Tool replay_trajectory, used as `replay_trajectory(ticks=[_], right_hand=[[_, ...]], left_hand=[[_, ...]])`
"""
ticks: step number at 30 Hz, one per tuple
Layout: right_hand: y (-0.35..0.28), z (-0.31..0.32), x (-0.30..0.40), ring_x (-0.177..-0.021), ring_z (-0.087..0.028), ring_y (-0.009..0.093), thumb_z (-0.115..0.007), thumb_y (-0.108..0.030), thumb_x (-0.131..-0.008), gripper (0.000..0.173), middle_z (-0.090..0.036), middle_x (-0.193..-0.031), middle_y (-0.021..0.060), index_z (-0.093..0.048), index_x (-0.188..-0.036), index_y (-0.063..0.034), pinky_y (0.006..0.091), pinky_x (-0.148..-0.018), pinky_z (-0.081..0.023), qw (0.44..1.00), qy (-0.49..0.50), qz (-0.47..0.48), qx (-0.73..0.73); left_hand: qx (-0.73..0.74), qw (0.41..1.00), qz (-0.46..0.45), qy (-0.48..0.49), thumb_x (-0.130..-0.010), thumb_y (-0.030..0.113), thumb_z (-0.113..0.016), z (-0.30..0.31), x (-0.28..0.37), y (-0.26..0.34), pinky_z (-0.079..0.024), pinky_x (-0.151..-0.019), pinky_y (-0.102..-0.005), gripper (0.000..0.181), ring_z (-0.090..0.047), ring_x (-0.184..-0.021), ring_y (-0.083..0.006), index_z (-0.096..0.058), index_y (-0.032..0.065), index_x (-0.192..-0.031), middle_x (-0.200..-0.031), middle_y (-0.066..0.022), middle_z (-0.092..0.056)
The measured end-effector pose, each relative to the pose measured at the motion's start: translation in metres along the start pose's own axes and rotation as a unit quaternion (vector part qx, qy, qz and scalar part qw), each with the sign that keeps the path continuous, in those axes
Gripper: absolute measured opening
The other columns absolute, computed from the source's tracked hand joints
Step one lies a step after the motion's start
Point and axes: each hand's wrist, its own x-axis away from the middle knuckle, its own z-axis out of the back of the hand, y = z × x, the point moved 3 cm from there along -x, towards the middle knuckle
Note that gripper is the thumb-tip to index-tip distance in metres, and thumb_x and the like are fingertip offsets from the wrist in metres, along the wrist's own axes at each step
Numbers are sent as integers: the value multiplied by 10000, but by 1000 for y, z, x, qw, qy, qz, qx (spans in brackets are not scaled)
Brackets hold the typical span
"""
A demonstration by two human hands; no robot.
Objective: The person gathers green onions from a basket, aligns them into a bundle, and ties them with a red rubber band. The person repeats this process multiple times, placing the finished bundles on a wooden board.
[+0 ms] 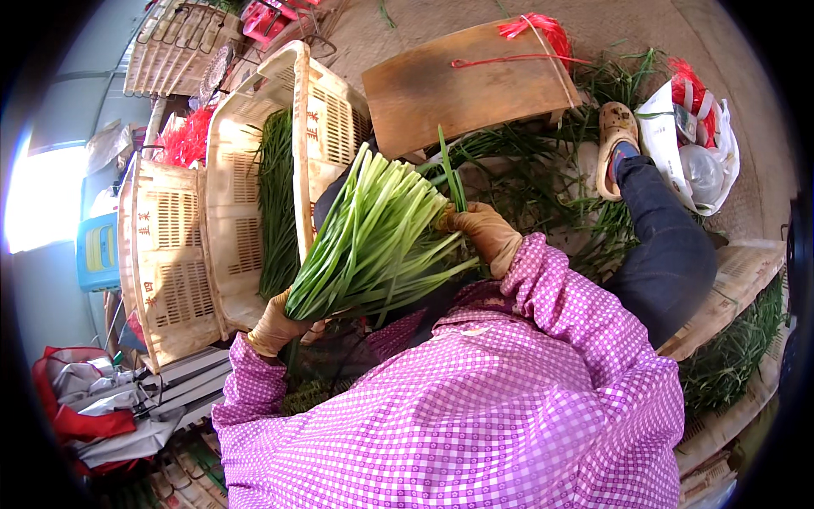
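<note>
A thick bunch of green garlic chives (372, 238) lies across my lap, its pale cut ends fanned towards the wooden board. Gloved in tan, my left hand (278, 326) grips the bunch around its lower left part. My right hand (486, 235), in the same kind of glove, is at the bunch's right side. Between its fingers it pinches a few loose green blades (452, 178) that stick upward. Some stems splay out below that hand. Part of the left fingers is hidden beneath the leaves.
A cream plastic crate (238, 210) at the left holds more chives (278, 203). Ahead is a wooden board (470, 83) with red plastic twine (540, 32). Loose leaves (515, 165) litter the floor by my clog (617, 146). A white plastic bag (693, 153) and another crate (731, 292) are to the right.
</note>
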Motion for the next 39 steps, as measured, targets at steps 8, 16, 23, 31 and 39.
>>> replay_trajectory(ticks=[8,16,23,31,39], right_hand=[[-4,14,-21,-756,-529,103,-651,-174,-828,214,-621,-848,28,-610,-947,-1,258,-677,-438,965,80,248,-12],[-44,-3,-52,-871,-552,151,-664,-106,-759,291,-645,-933,31,-626,-1043,-59,299,-817,-416,931,-228,107,263],[-39,-2,-6,-846,-562,154,-607,-134,-818,324,-635,-974,54,-599,-1105,18,254,-813,-422,977,-66,184,-87],[-58,27,-6,-852,-572,186,-640,-197,-786,182,-667,-937,36,-688,-918,-81,298,-821,-446,928,-87,226,284],[-13,12,-17,-656,-610,236,-652,-111,-749,208,-653,-757,125,-668,-926,-5,315,-675,-510,937,44,257,232]], left_hand=[[114,989,90,1,-730,-184,-570,-7,2,7,-419,-437,-258,330,-545,-556,-114,-568,24,-987,-719,-41,-596],[-119,985,-120,38,-701,-162,-615,-12,-5,18,-484,-585,-237,752,-557,-720,-77,-417,144,-1359,-865,-9,-613],[29,999,-8,18,-698,-168,-612,-5,4,-9,-494,-618,-239,622,-552,-784,-76,-484,52,-1265,-956,-1,-611],[-80,995,-47,23,-668,-90,-698,-3,2,2,-501,-691,-252,522,-560,-800,-72,-537,19,-1152,-905,12,-625],[-29,999,-3,13,-646,-74,-718,6,-6,6,-484,-751,-229,437,-566,-850,-59,-588,25,-1051,-949,17,-642]])
